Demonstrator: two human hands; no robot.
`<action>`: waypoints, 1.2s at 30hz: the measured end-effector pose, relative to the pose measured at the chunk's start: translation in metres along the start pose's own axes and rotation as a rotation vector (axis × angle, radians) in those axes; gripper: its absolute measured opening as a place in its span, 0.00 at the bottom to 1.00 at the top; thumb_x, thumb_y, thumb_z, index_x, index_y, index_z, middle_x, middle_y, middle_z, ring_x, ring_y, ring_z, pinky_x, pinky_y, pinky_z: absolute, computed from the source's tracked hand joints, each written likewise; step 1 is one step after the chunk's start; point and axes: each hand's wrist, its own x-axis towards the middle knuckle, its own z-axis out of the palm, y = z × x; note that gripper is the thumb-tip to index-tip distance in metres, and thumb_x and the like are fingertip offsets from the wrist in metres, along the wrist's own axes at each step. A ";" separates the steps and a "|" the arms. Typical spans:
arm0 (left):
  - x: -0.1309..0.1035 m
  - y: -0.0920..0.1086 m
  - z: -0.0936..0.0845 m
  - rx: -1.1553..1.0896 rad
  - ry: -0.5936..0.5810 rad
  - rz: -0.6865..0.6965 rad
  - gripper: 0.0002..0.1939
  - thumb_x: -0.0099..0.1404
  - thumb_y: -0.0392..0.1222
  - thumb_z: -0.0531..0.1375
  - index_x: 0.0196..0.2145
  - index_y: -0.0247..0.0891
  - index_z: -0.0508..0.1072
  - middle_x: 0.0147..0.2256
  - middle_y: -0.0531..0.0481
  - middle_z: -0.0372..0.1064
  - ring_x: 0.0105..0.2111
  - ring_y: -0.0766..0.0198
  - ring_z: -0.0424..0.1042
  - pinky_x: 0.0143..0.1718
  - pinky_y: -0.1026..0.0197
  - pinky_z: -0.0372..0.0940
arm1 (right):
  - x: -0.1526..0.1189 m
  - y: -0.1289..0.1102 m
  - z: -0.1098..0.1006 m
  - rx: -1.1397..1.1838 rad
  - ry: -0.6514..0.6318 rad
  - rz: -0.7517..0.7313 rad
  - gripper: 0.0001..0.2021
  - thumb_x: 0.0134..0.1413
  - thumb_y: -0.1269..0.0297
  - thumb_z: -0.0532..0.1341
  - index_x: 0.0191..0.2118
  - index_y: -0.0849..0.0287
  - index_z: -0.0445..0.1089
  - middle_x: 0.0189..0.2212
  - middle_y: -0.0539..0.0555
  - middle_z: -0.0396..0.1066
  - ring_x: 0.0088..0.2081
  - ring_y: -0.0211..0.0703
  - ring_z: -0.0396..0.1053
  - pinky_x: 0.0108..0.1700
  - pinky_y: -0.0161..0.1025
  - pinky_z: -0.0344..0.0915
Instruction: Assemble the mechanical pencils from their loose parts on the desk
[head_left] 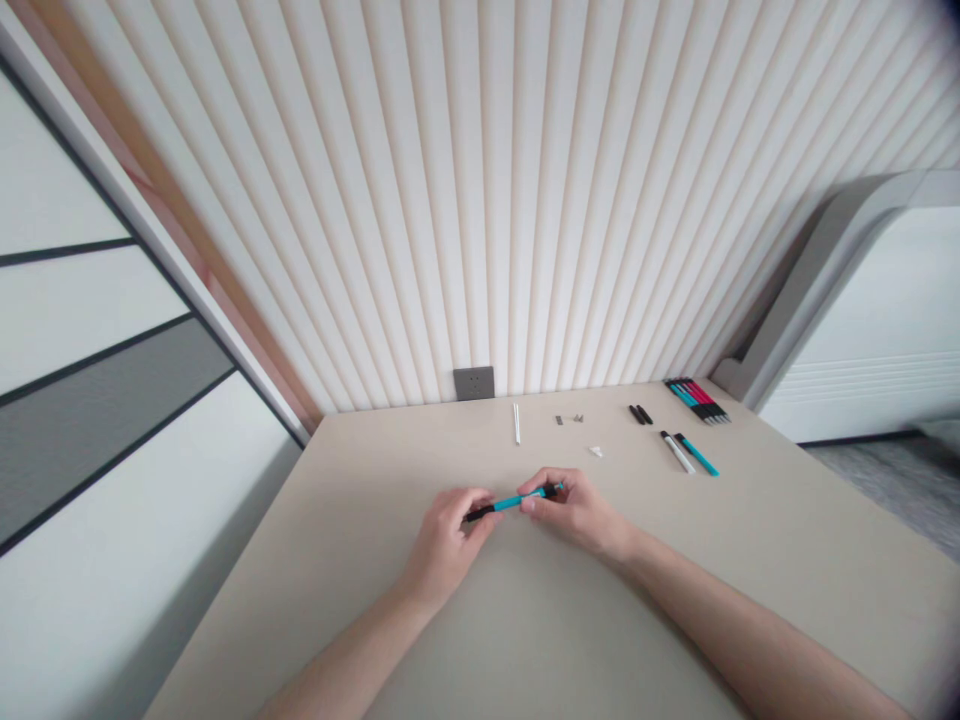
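Observation:
Between my two hands, just over the middle of the table, lies a blue pen [509,503] with a black grip, held nearly level. My left hand [452,528] pinches the black grip end. My right hand [571,508] is closed round the other end, where a dark clip and a bit of blue poke out past the fingers. Beyond the hands are two thin white refills [517,424], some small metal springs [577,419] and small white pieces [595,452]. The tip of the pen is mostly hidden by my left fingers.
Two black grips [640,414] lie at the back right. Near them are a white barrel [678,453] and a blue barrel [697,455]. A row of several blue and red pens [697,401] sits at the far right corner. Behind the table [360,470] is a ribbed wall with a socket [474,383].

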 end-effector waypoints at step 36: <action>0.002 -0.002 -0.005 -0.243 0.024 -0.113 0.09 0.67 0.40 0.58 0.45 0.42 0.71 0.41 0.49 0.74 0.42 0.61 0.74 0.45 0.59 0.68 | 0.004 0.003 -0.005 -0.221 0.095 -0.019 0.17 0.50 0.50 0.66 0.32 0.62 0.72 0.22 0.48 0.66 0.25 0.35 0.59 0.27 0.33 0.54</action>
